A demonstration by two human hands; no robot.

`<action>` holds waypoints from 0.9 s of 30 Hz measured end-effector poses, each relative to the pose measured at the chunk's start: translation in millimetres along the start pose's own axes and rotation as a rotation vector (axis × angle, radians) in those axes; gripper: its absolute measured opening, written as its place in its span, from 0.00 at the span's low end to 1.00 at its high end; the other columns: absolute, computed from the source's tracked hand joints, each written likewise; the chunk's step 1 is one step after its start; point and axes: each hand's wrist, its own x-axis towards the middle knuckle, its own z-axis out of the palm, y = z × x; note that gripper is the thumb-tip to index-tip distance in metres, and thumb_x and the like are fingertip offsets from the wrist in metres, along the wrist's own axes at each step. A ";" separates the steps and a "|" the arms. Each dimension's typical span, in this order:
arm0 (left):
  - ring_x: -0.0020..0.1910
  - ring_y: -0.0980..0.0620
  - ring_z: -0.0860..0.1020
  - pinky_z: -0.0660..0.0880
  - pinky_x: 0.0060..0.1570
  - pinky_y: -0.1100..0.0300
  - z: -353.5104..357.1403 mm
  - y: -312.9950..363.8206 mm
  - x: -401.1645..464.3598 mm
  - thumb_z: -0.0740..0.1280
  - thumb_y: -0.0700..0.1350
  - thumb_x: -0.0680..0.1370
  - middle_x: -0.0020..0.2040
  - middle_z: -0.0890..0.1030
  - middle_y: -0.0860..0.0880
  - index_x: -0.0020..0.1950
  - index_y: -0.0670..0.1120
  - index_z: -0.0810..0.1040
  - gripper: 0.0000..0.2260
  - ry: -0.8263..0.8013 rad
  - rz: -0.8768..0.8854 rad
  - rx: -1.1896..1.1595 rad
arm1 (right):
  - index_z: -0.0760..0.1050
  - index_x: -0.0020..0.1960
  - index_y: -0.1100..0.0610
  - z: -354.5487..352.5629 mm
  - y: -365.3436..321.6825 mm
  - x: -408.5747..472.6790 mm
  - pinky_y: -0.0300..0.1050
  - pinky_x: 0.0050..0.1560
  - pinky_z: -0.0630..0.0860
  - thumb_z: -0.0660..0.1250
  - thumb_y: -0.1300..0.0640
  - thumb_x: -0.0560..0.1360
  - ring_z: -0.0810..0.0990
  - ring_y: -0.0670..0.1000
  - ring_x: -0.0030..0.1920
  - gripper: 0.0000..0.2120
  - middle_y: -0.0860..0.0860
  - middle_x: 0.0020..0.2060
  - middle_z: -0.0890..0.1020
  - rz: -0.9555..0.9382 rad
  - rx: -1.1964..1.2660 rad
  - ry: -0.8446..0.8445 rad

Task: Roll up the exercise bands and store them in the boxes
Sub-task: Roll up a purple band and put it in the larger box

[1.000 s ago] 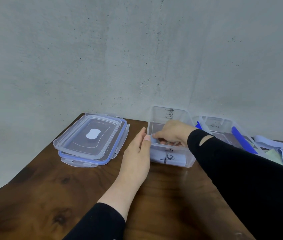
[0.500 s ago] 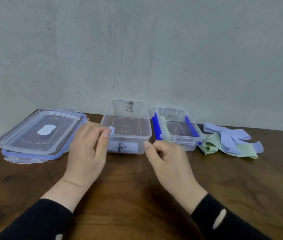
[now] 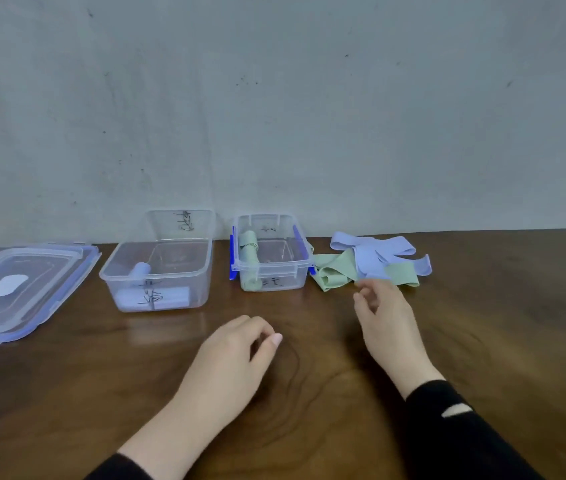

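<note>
Two clear plastic boxes stand at the back of the wooden table. The larger box [image 3: 205, 271] holds a rolled pale blue band [image 3: 140, 270]. The smaller box [image 3: 271, 269], with blue clips, holds a rolled green band [image 3: 247, 252]. To its right lies a loose heap of blue bands [image 3: 371, 252] and green bands [image 3: 333, 273]. My right hand [image 3: 383, 318] hovers just in front of that heap, fingers loosely bent, holding nothing. My left hand [image 3: 236, 355] rests over the table's middle, fingers loosely curled and empty.
Two stacked clear lids [image 3: 15, 289] with blue rims lie at the far left. A grey wall runs close behind the boxes. The dark wooden table [image 3: 499, 323] stretches to the right and towards me.
My right hand left the larger box and moved right to the loose bands. My left hand let go of the box and drew back to the table's middle. The view swung right.
</note>
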 end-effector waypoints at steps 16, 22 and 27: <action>0.41 0.61 0.74 0.67 0.40 0.68 19.7 21.3 6.0 0.62 0.55 0.79 0.40 0.77 0.59 0.44 0.57 0.76 0.07 -0.054 -0.141 0.069 | 0.77 0.64 0.51 -6.3 43.7 64.8 0.47 0.50 0.75 0.60 0.54 0.79 0.80 0.59 0.53 0.15 0.54 0.56 0.82 0.118 -0.240 -0.027; 0.40 0.61 0.74 0.67 0.38 0.67 17.7 22.5 4.2 0.62 0.55 0.80 0.39 0.78 0.57 0.43 0.56 0.77 0.08 -0.060 -0.161 0.052 | 0.77 0.54 0.51 -8.9 39.5 62.3 0.48 0.42 0.75 0.58 0.51 0.81 0.78 0.57 0.43 0.10 0.52 0.46 0.82 0.076 -0.152 0.076; 0.38 0.60 0.74 0.67 0.38 0.67 15.9 23.4 4.6 0.61 0.55 0.80 0.39 0.78 0.58 0.45 0.57 0.76 0.07 -0.079 -0.173 0.020 | 0.77 0.43 0.56 -15.0 5.7 40.7 0.52 0.44 0.73 0.68 0.55 0.77 0.74 0.53 0.44 0.06 0.51 0.42 0.77 -0.361 -0.041 0.286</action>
